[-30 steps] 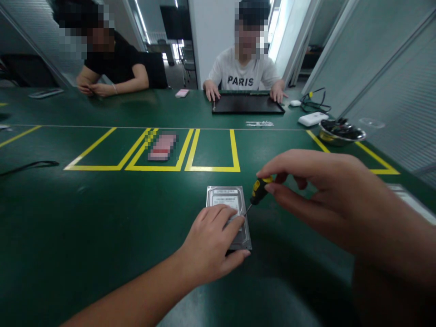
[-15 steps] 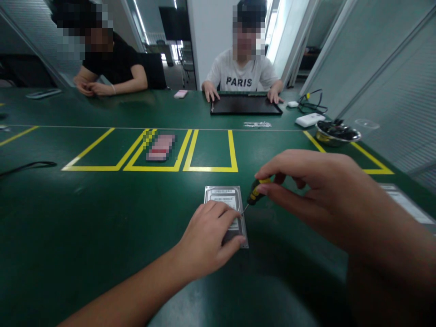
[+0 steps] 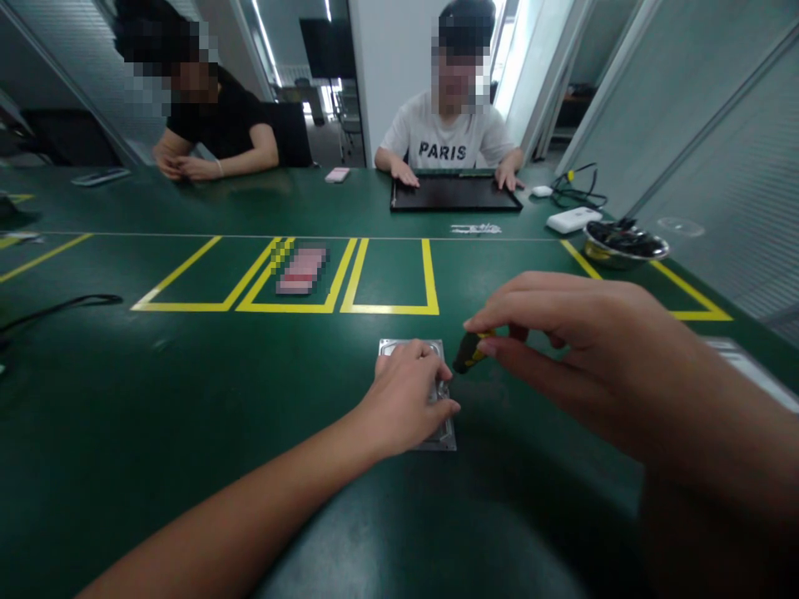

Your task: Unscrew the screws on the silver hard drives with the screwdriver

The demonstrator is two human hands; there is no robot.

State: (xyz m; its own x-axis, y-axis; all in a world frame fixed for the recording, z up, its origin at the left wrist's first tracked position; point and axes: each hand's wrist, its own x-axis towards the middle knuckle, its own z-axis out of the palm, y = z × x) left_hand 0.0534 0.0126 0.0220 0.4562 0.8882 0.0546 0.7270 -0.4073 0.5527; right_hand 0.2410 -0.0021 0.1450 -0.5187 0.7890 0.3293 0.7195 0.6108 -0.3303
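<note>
Clearly, a white shirt [image 3: 446, 129] across the bench [image 3: 187, 391] says PARIS in black letters. A silver drive [image 3: 446, 438] lies near the middle under the left hand [image 3: 405, 399], its grip spread, while the right hand [image 3: 580, 358] pinches a black and yellow screwdriver [image 3: 468, 351] beside the drive's right edge.

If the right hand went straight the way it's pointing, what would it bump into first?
Probably the left hand, which is over the silver drive: the screwdriver in the right hand points that way. The drive's edge might come first, though; depth is unclear.
</note>
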